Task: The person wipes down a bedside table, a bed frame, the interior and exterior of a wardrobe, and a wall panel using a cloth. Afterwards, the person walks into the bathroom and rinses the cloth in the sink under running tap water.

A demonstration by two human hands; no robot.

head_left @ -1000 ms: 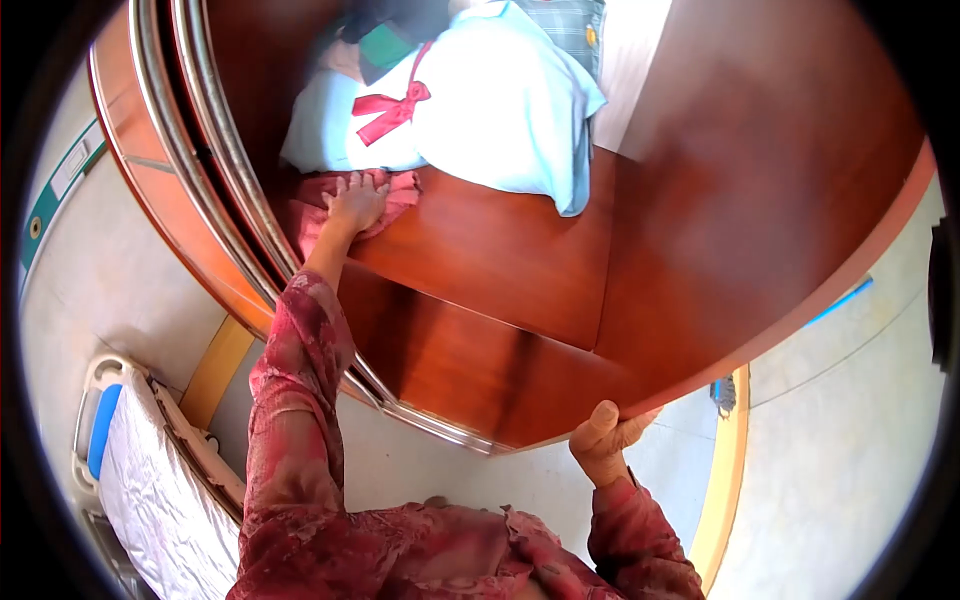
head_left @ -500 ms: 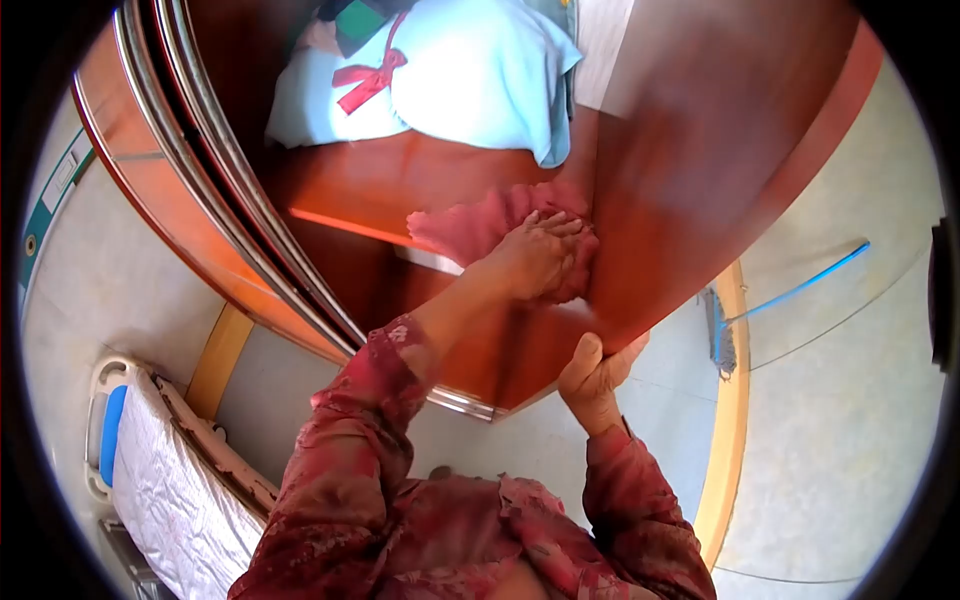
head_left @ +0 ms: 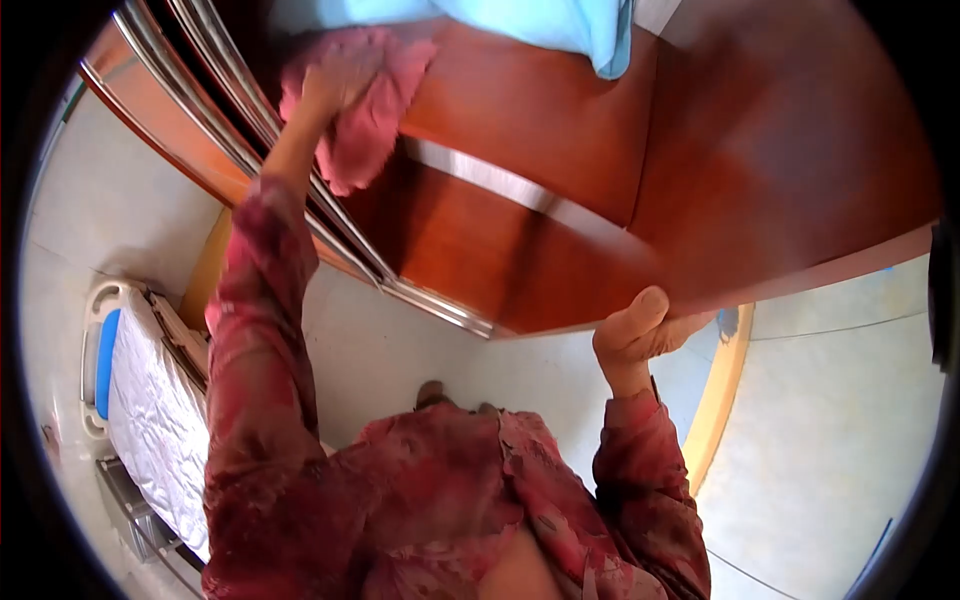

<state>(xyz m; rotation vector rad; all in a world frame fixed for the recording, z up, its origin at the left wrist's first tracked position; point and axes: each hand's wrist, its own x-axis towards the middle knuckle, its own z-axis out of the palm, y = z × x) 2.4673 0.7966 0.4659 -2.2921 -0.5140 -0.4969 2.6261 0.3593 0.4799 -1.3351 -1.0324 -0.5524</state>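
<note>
At the far left end of the shelf, my left hand presses on a reddish-pink cloth. The cloth bunches around the hand, and part of it droops over the shelf's front edge. Motion smears my fingers a little. Low on the right, my right hand grips the front edge of the cabinet's reddish-brown side panel, thumb on the near face and fingers wrapped round the edge. Light blue fabric lies deeper on the shelf, partly cut off by the frame's top.
Metal door tracks run along the cabinet's left side and front. A bed with a silvery-white cover stands at lower left. Below the shelf is another compartment. A yellowish strip crosses the floor at right.
My left hand has swept the cloth leftward and inward along the shelf, from the right corner to the left end. My right hand stays on the panel edge. The view has shifted.
</note>
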